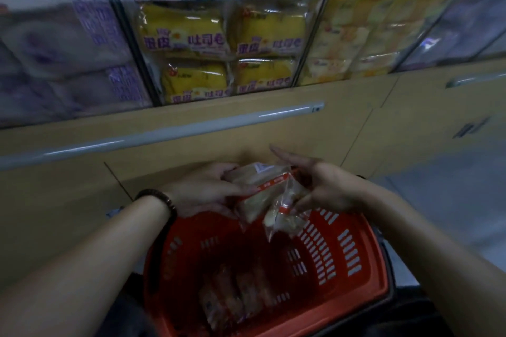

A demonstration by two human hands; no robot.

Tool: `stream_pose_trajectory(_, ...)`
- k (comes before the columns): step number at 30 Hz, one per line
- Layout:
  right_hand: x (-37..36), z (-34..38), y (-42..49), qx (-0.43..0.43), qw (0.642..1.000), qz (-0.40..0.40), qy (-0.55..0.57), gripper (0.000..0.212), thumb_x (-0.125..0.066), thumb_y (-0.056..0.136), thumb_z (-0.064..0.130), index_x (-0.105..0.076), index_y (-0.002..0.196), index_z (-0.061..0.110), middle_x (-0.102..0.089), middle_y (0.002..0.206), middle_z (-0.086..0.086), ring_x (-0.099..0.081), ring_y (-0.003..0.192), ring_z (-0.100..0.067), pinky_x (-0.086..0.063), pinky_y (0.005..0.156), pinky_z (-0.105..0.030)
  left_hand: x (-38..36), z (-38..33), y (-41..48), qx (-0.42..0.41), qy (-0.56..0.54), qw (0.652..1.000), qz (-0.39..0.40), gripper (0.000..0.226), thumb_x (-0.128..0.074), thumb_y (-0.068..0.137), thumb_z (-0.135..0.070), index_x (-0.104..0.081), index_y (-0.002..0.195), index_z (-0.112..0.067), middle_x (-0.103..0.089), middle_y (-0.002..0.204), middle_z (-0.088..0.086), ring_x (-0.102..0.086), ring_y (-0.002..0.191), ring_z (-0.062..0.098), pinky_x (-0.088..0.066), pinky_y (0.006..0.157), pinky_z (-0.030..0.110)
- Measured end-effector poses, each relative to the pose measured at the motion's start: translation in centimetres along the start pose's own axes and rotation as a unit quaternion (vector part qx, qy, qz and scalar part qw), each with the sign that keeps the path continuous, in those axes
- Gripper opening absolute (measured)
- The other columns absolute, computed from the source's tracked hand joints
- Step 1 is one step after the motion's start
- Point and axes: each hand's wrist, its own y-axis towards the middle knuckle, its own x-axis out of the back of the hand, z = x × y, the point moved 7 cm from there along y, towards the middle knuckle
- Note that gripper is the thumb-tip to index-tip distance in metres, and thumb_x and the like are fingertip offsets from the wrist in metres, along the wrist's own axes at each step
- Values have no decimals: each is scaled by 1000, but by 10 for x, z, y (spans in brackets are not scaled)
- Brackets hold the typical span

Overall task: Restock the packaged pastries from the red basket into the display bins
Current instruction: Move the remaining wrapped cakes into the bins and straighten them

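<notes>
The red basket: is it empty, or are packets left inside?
Not empty. Several packaged pastries lie on the bottom of the red basket, beneath the held packets that the left hand grips above it.
</notes>
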Motion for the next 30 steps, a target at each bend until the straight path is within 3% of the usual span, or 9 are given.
stream_pose_trajectory(4,19,-3,-11,-48,998,-32,5,128,-89,81,20,5,155,64,-76,106,10,-73,90,2,-58,78,-16,-3,-14,0,-15,-21,999,-41,48,-83,88,-6,-62,130,-8,-75,122,20,-75,106,43,-66,74,45)
stream_pose_trajectory(6,25,-8,-12,-58,997,-54,-17,90,-89,81,24,-40,153,46,-76,97,11,-73,85,1,-59,74,-22,0,-16,1,-23,-19,997,-77,43,-87,84,-5,-64,120,-8,-75,109,18,-76,93,35,-66,74,48)
stream_pose_trajectory(7,27,-11,-12,-58,995,-55,-52,57,-88,81,26,-65,131,40,-77,93,11,-73,84,-2,-60,74,-30,3,-16,1,-25,-18,995,-95,41,-89,82,-5,-65,115,-10,-74,106,16,-76,91,32,-66,74,49)
stream_pose_trajectory(8,29,-15,-14,-64,993,-54,-84,30,-87,82,28,-76,109,34,-78,90,10,-73,83,-4,-60,75,-35,5,-16,0,-23,-17,994,-110,42,-90,79,-4,-65,112,-11,-73,106,16,-76,92,33,-66,73,49)
stream_pose_trajectory(10,36,-22,-19,-68,993,-73,-65,11,-86,83,26,-80,90,32,-78,86,14,-72,80,-1,-59,69,-26,9,-15,-2,-19,-21,992,-124,51,-92,76,-1,-66,119,-10,-74,117,19,-76,105,39,-66,73,49)
stream_pose_trajectory(12,47,-25,-26,-52,991,-117,26,13,-86,84,21,-78,88,30,-79,86,14,-74,80,-2,-54,64,-16,13,-12,-5,-16,-30,991,-130,61,-93,74,1,-66,128,-9,-72,124,21,-73,112,42,-66,77,54)
stream_pose_trajectory(18,66,-27,-36,10,932,-198,305,24,-73,94,13,-71,117,4,-79,104,-16,-78,95,-32,-62,76,-38,12,-19,-13,-51,-19,985,-165,46,-91,76,2,-76,116,-14,-81,106,13,-78,99,34,-66,81,50)
stream_pose_trajectory(24,70,-38,-36,-55,868,-251,425,35,-74,94,32,-67,123,14,-80,107,-9,-79,94,-28,-60,66,-34,2,-48,-34,-217,-1,952,-215,26,-81,86,1,-83,103,-18,-82,103,-10,-76,97,4,-56,81,15)
stream_pose_trajectory(30,70,-43,-34,-25,835,-220,503,47,-77,82,15,-63,125,1,-77,106,-15,-75,92,-32,-60,69,-44,-11,-44,-30,-218,-99,949,-206,28,-59,102,-3,-78,116,-18,-81,115,-3,-80,101,24,-65,88,39)
